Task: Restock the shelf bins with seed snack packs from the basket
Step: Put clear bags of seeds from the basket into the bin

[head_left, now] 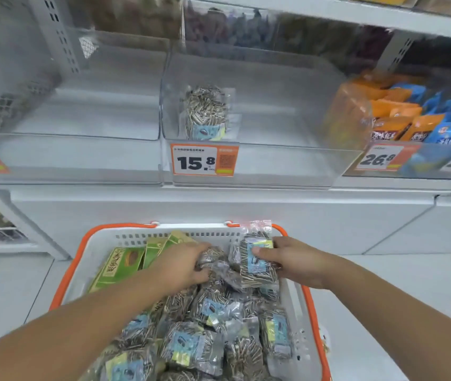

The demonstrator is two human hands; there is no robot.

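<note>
A white basket with an orange rim point(81, 243) sits in front of me, full of clear seed snack packs point(191, 345) with blue labels. My right hand point(295, 259) grips one upright seed pack point(257, 265) at the basket's far right. My left hand point(183, 264) closes on another seed pack point(213, 257) beside it. In the clear middle shelf bin point(273, 160) one seed pack point(206, 114) stands upright above the 15.8 price tag point(203, 160).
Green boxed packs point(122, 265) lean at the basket's far left. The left clear bin point(81, 158) holds nothing visible. The right bin point(383, 171) holds orange and blue packs point(411, 119). A white ledge point(219, 204) runs below the bins.
</note>
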